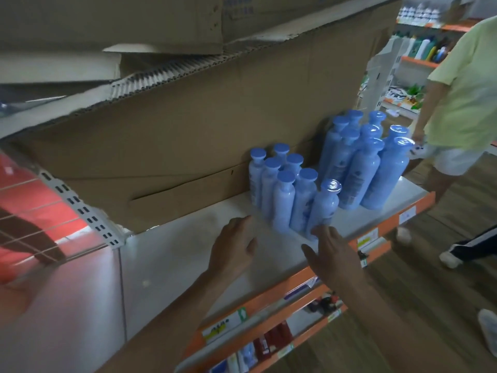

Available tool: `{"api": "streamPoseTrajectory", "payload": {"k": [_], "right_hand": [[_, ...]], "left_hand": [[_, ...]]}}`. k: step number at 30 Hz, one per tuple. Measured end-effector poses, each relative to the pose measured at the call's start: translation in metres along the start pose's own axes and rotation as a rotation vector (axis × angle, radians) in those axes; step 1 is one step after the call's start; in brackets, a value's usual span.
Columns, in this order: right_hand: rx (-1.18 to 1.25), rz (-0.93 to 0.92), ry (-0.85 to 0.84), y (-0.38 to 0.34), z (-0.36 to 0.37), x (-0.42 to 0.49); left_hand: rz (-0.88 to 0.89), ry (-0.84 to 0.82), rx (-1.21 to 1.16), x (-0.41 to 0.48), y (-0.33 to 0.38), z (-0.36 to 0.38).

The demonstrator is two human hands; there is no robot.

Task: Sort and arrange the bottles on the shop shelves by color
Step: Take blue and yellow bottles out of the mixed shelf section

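Observation:
Several small pale blue bottles point(283, 189) with blue caps stand bunched together on the white shelf point(172, 262). Behind them to the right stands a group of several taller blue bottles point(368, 168). One small blue bottle point(324, 205) stands at the front of the small group. My right hand point(333, 254) is open, its fingertips at the base of that front bottle. My left hand point(234, 243) is open above the shelf, fingers stretched toward the left side of the small group; touching or not, I cannot tell.
A large flattened cardboard sheet point(188, 130) leans behind the bottles. The shelf's orange front edge point(382, 232) carries price tags. Lower shelves point(271, 343) hold red and other bottles. A person in a yellow shirt point(468, 98) stands in the aisle at right; another's feet point(457, 254) are nearby.

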State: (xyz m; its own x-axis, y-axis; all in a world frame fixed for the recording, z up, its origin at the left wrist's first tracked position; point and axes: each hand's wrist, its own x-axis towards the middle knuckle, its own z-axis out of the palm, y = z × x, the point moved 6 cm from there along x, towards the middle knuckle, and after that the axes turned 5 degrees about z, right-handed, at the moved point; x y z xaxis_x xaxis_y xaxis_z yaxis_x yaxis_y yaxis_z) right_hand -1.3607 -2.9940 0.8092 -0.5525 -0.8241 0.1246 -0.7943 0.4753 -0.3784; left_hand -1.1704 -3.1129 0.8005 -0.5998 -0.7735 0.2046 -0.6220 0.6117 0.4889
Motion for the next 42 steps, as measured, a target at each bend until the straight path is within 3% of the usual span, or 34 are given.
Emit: {"api": "streamPoseTrajectory", "payload": {"k": [6, 17, 23, 30, 34, 42], "right_hand": [[0.050, -0.352, -0.083, -0.105, 0.029, -0.001], [0.120, -0.821, -0.383, -0.359, 0.107, -0.101], [0.183, -1.101, -0.412, -0.491, 0.142, -0.212], [0.231, -1.248, -0.461, -0.603, 0.171, -0.304], [0.253, -1.233, -0.485, -0.644, 0.178, -0.327], [0.279, -1.245, -0.569, -0.739, 0.201, -0.366]], "left_hand": [[-0.033, 0.116, 0.148, -0.044, -0.038, -0.052], [-0.534, 0.400, 0.383, -0.264, -0.218, -0.197], [-0.746, 0.523, 0.409, -0.414, -0.295, -0.284], [-0.868, 0.675, 0.462, -0.513, -0.360, -0.365], [-0.924, 0.745, 0.425, -0.545, -0.402, -0.411], [-0.960, 0.738, 0.386, -0.571, -0.482, -0.486]]}}
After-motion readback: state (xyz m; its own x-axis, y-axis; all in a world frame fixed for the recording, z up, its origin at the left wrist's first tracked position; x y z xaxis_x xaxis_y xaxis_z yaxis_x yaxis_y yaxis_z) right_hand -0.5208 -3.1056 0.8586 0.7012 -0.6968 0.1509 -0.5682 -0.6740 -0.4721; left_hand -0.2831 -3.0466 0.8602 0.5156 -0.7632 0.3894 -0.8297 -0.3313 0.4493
